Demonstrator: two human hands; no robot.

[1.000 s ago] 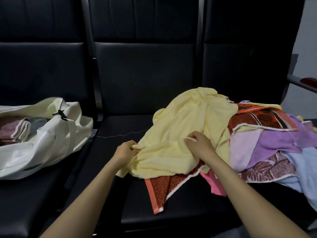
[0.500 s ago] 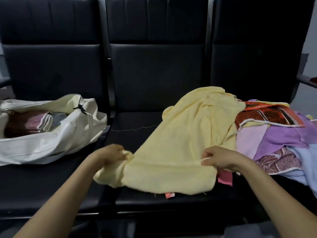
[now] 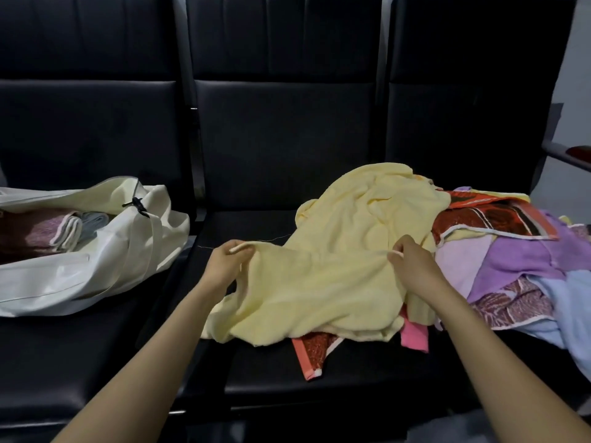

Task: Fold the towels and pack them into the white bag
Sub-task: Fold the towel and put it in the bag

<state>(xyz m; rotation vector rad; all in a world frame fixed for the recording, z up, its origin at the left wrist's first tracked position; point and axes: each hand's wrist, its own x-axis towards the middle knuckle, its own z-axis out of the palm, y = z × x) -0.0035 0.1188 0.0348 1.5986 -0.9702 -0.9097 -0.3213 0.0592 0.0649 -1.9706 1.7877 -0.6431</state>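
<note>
I see both hands on the yellow towel (image 3: 335, 266), which lies crumpled across the middle seat (image 3: 319, 378) of a row of black chairs, its far end draped up over the heap to the right. The left hand (image 3: 224, 266) has its fingers closed in a pinch on the towel's near left edge, a bit of pale hem showing between thumb and forefinger. The right hand (image 3: 412, 266) pinches the same edge further right, fingers curled tight around the hem, so the cloth runs fairly straight between the two grips and sags below them toward the front of the seat. Under the yellow towel a red patterned towel (image 3: 315, 353) and a pink towel (image 3: 414, 338) stick out toward me. To the right sits the pile of unfolded towels (image 3: 511, 260) — purple, lilac, light blue, and red-and-black patterned ones, all overlapping. On the left seat the white bag (image 3: 96, 266) lies on its side with its mouth open; inside I can make out folded towels (image 3: 51, 231), pinkish and grey, stacked against each other. A thin loose thread (image 3: 275, 239) lies on the seat between the hands — I cannot tell where it ends
</note>
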